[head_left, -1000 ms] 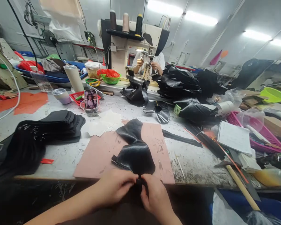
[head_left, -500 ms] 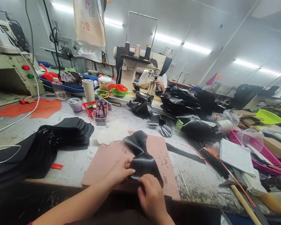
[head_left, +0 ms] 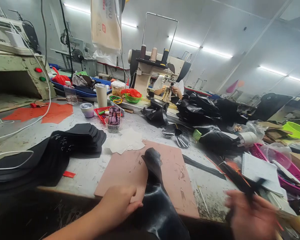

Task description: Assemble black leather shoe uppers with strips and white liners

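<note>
My left hand is closed at the left edge of a black leather piece, thumb on top and other fingers curled. The glossy leather lies across a pink board, and its lower part hangs over the table's front edge. To the right, my right hand is smeared by motion. Its fingers are wrapped round a hammer, whose dark head shows as a blur above the fingers; the handle is mostly hidden. Beside the hammer lies a spiral notebook.
Stacked black pieces lie at left. A phone stands in a clear tub behind the board, near a tumbler. Black leather heaps lie before a sewing machine, where another person works. A pink basket is at right.
My right hand has left the leather, moved right and taken hold of the hammer from the table. The leather has turned and slid toward me, with my left hand still at its edge.
</note>
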A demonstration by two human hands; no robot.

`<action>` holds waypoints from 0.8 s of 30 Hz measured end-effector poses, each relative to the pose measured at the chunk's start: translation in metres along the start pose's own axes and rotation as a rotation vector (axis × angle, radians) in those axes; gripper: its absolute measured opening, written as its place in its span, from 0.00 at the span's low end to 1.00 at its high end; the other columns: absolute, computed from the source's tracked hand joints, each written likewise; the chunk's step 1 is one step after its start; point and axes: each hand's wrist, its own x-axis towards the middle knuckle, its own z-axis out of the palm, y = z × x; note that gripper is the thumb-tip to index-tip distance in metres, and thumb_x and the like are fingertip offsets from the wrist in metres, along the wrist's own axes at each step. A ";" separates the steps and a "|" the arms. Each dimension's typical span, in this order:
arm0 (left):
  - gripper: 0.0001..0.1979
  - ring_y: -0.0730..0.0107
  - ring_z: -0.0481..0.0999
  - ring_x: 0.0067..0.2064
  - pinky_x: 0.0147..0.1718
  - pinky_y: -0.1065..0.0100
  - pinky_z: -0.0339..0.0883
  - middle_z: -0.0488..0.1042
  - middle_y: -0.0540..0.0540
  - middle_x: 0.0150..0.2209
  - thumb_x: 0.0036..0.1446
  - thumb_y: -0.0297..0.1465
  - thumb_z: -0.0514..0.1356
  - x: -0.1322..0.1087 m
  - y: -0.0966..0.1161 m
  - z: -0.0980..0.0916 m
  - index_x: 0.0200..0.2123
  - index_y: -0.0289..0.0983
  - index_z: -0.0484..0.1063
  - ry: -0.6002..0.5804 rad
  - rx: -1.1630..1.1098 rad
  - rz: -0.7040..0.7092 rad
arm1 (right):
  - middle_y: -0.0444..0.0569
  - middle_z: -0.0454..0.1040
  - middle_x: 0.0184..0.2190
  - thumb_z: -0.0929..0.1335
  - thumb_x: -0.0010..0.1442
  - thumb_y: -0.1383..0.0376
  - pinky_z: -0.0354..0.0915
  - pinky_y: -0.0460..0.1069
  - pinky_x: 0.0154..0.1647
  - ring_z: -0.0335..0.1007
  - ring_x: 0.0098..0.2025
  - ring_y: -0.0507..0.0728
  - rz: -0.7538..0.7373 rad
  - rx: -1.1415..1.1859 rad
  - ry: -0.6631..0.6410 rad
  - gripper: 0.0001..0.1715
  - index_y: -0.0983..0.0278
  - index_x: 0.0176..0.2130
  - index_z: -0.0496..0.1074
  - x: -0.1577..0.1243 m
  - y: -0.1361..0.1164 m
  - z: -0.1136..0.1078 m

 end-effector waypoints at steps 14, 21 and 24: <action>0.22 0.78 0.68 0.23 0.22 0.75 0.59 0.69 0.53 0.24 0.36 0.44 0.67 -0.013 0.001 -0.033 0.28 0.35 0.66 0.163 -1.228 -0.334 | 0.42 0.63 0.17 0.57 0.57 0.74 0.49 0.46 0.20 0.54 0.19 0.50 -1.185 0.056 -0.667 0.12 0.63 0.26 0.63 -0.030 -0.090 0.130; 0.16 0.81 0.63 0.19 0.19 0.77 0.58 0.65 0.55 0.17 0.31 0.35 0.70 -0.015 -0.004 -0.044 0.21 0.34 0.68 0.259 -1.199 -0.343 | 0.43 0.65 0.19 0.58 0.55 0.73 0.52 0.46 0.20 0.58 0.21 0.51 -1.297 0.122 -0.739 0.11 0.62 0.32 0.68 -0.026 -0.097 0.150; 0.15 0.79 0.65 0.19 0.19 0.76 0.61 0.68 0.53 0.17 0.26 0.32 0.71 -0.018 -0.009 -0.064 0.21 0.33 0.72 0.510 -1.173 -0.340 | 0.49 0.72 0.32 0.60 0.49 0.72 0.64 0.48 0.32 0.67 0.33 0.54 -0.982 0.190 -0.856 0.20 0.64 0.43 0.65 -0.006 -0.087 0.166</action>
